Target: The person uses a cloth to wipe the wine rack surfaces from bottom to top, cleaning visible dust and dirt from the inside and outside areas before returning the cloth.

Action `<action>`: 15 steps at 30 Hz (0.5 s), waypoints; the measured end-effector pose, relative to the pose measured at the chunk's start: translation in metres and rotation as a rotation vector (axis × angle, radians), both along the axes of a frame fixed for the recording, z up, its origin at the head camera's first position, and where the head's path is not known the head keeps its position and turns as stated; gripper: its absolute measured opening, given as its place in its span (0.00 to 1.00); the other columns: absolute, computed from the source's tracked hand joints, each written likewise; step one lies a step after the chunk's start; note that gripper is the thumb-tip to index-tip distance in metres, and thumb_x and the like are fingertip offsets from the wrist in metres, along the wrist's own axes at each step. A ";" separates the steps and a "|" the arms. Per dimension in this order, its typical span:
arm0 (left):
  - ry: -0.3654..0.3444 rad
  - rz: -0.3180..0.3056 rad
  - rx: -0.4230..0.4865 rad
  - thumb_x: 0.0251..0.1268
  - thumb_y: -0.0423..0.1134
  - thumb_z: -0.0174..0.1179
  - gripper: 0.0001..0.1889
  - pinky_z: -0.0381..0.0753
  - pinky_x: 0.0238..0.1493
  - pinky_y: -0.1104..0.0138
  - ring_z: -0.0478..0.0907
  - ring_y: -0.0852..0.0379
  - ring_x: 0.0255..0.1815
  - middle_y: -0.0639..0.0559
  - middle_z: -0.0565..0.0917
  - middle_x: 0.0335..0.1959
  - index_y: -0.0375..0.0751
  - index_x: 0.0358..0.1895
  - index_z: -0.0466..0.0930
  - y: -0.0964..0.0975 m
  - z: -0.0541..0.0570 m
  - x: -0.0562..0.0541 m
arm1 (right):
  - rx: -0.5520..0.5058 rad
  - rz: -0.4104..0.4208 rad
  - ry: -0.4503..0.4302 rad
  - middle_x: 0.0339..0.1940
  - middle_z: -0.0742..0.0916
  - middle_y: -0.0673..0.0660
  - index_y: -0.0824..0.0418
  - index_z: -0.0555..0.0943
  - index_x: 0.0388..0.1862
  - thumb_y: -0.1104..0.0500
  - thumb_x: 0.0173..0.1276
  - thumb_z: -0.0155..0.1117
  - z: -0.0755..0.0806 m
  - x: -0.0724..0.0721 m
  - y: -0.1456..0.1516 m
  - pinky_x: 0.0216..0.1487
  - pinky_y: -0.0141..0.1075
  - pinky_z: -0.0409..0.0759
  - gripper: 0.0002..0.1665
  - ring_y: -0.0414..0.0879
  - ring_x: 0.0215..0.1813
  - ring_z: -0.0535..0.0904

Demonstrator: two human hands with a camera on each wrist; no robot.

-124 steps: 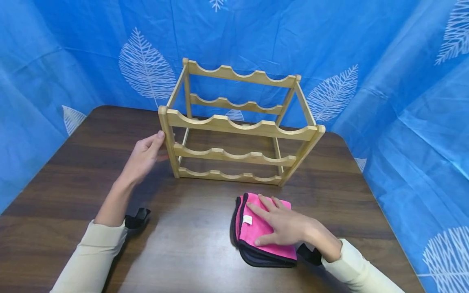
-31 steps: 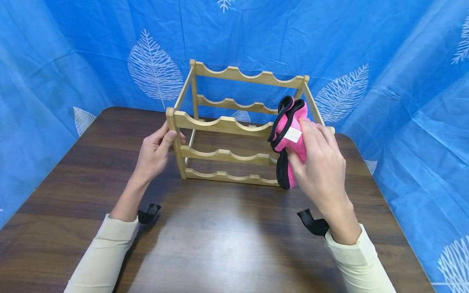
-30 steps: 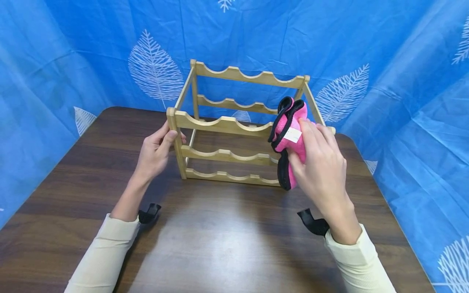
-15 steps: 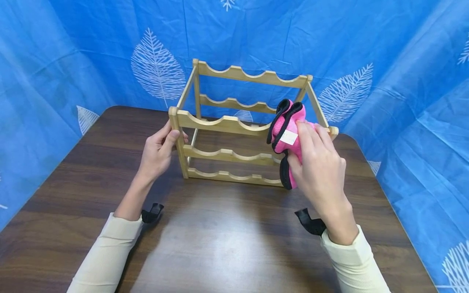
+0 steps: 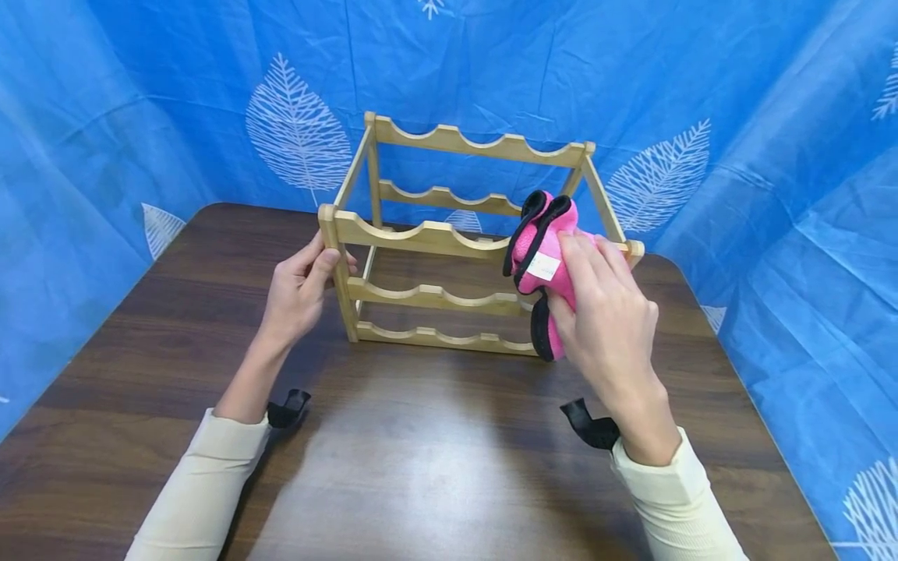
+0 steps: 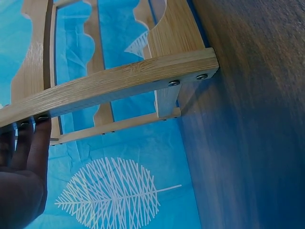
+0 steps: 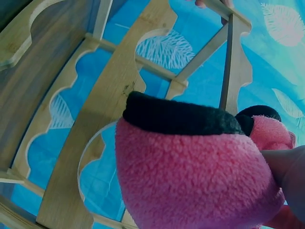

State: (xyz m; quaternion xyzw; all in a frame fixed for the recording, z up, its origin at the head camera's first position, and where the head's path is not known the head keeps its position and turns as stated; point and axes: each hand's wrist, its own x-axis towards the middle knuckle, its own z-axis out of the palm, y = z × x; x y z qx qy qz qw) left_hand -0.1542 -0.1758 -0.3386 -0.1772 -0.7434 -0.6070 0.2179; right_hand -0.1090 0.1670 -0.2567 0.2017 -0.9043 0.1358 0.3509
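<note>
A light wooden wine rack [image 5: 428,235] with scalloped rails stands upright on the table. My left hand [image 5: 298,292] grips its front left post, thumb at the front; in the left wrist view, fingers [image 6: 35,148] touch that post [image 6: 128,78]. My right hand [image 5: 610,312] holds a bunched pink cloth [image 5: 554,265] with black edging and a white tag against the rack's front right end, at the top rail. The cloth covers part of that rail and post. In the right wrist view, the fuzzy cloth [image 7: 190,176] fills the foreground, with the thumb pressing it from the right.
The dark wooden table [image 5: 421,467] reaches out in front of the rack. Behind and beside it hangs a blue curtain [image 5: 449,62] with white leaf prints. Black straps [image 5: 589,425] are on both wrists.
Earlier, the right hand lay flat on the folded cloth on the table; now it holds the cloth at the rack. Within the last second, cloth and hand shifted slightly left. The left hand stays at the post.
</note>
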 end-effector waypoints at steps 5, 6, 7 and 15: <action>0.004 0.007 -0.013 0.79 0.35 0.45 0.22 0.83 0.42 0.71 0.82 0.56 0.38 0.36 0.82 0.37 0.48 0.72 0.69 -0.001 0.000 0.000 | -0.030 0.021 -0.012 0.61 0.82 0.62 0.64 0.75 0.64 0.62 0.57 0.76 0.000 -0.001 0.000 0.41 0.63 0.81 0.35 0.58 0.63 0.74; 0.005 0.007 -0.018 0.79 0.35 0.45 0.22 0.83 0.42 0.71 0.82 0.57 0.38 0.36 0.82 0.37 0.48 0.72 0.69 -0.001 0.000 0.000 | -0.037 0.023 -0.013 0.61 0.82 0.62 0.64 0.75 0.64 0.62 0.57 0.76 0.000 -0.001 0.000 0.42 0.63 0.81 0.36 0.58 0.63 0.74; 0.007 0.005 -0.018 0.79 0.35 0.45 0.22 0.83 0.43 0.70 0.82 0.57 0.38 0.36 0.82 0.37 0.48 0.72 0.68 0.000 0.000 0.000 | -0.046 0.026 -0.013 0.61 0.82 0.62 0.64 0.75 0.64 0.62 0.57 0.77 -0.001 -0.001 0.000 0.44 0.63 0.81 0.36 0.58 0.63 0.75; 0.015 0.003 -0.021 0.79 0.34 0.45 0.22 0.83 0.43 0.70 0.82 0.59 0.38 0.37 0.82 0.37 0.47 0.72 0.68 0.000 0.000 -0.002 | -0.183 0.108 0.014 0.60 0.83 0.59 0.63 0.78 0.62 0.63 0.58 0.76 -0.003 -0.004 -0.007 0.53 0.59 0.79 0.32 0.53 0.62 0.76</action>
